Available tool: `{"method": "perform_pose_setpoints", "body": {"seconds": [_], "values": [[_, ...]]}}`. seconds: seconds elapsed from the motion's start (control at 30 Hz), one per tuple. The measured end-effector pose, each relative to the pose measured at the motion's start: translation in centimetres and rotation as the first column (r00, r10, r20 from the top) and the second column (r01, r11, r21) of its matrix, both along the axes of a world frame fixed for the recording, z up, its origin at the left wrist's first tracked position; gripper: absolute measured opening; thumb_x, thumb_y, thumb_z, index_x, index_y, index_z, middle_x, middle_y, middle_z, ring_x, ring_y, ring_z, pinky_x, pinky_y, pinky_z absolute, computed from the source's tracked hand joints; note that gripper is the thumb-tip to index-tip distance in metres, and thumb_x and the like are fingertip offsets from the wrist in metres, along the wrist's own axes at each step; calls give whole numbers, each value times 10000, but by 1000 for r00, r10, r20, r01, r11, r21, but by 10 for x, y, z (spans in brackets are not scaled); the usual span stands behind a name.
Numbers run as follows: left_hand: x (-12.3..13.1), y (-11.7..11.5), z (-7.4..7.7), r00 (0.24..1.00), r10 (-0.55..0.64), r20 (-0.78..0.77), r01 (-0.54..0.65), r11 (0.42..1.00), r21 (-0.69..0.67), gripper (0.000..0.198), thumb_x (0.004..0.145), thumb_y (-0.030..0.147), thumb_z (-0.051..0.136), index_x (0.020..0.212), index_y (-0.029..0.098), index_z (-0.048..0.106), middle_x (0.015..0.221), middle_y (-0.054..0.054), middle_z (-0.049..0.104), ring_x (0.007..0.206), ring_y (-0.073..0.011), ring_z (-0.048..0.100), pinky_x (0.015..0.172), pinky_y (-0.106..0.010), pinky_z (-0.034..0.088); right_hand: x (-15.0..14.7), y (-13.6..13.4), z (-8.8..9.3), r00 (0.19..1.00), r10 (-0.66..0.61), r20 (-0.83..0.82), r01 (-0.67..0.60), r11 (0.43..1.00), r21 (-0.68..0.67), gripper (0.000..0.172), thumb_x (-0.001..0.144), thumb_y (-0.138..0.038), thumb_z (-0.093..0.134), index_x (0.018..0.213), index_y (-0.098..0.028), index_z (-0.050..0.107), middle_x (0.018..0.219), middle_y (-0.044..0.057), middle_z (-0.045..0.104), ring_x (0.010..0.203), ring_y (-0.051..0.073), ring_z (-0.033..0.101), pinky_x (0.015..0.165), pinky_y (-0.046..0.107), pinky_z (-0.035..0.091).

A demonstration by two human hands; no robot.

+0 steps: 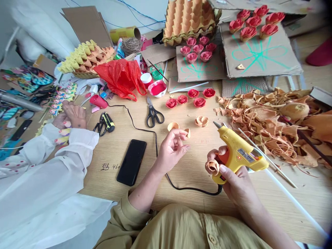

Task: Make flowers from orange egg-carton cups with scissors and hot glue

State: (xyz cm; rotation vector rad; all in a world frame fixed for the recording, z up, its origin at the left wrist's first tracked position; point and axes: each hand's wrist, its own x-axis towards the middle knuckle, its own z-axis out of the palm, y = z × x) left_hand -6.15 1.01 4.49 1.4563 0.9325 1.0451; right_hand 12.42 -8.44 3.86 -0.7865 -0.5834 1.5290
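Note:
My right hand (pixel 234 180) is closed around a yellow glue gun (pixel 238 148), its nozzle pointing up and left. Between the fingers of that same hand sits a small rolled orange flower (pixel 213 167). My left hand (pixel 173 149) pinches a small orange petal piece (pixel 187 133) at its fingertips, over the table. Just beyond it lie an orange cup-shaped piece (pixel 173 126) and a stack of orange petals (pixel 201 121). Several red flowers (pixel 193 93) stand farther back on the wood.
Black scissors (pixel 155 116), a phone (pixel 131 162) and a black cord (pixel 181 188) lie near my left arm. Orange scraps (pixel 275 128) heap at right. Behind are a red bag (pixel 120 77) and cardboard (pixel 261 55) bearing flowers. Another person's hands (pixel 74 116) work at left.

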Motion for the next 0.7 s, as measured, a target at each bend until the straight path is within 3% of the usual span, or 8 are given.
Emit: {"method": "perform_pose_setpoints", "body": {"seconds": [0.13, 0.37, 0.6, 0.7], "values": [[0, -2, 1, 1000, -22, 13, 20, 996, 89, 246, 872, 336, 751, 780, 161, 605, 800, -1, 547, 691, -100, 493, 633, -219, 397, -2, 0, 1, 1000, 3, 0, -3, 1000, -13, 266, 876, -306, 766, 1068, -303, 582, 956, -20, 602, 772, 115, 607, 673, 223, 488], [12, -15, 2, 983, -127, 129, 130, 991, -14, 274, 837, 341, 790, 733, 147, 626, 706, 5, 586, 656, -101, 514, 626, -226, 420, -1, -1, -7, 997, 53, 52, -52, 998, -24, 275, 892, -325, 751, 1079, -303, 550, 979, -15, 609, 748, 118, 578, 653, 234, 460], [11, -18, 3, 967, -227, 112, 226, 974, 23, 153, 944, 302, 666, 901, 158, 693, 838, -37, 625, 770, -125, 571, 712, -245, 470, -1, -2, -13, 992, 70, 109, -69, 997, -19, 238, 917, -339, 721, 1097, -316, 566, 1000, -22, 625, 778, 135, 592, 698, 259, 478], [8, -17, 5, 934, -343, 98, 336, 938, 85, 239, 892, 378, 729, 1026, 181, 720, 966, -47, 588, 687, -88, 501, 626, -226, 457, 0, -4, -18, 988, 42, 150, -36, 998, -41, 220, 908, -362, 729, 1079, -294, 608, 1014, 1, 662, 816, 159, 616, 732, 283, 492]]}}
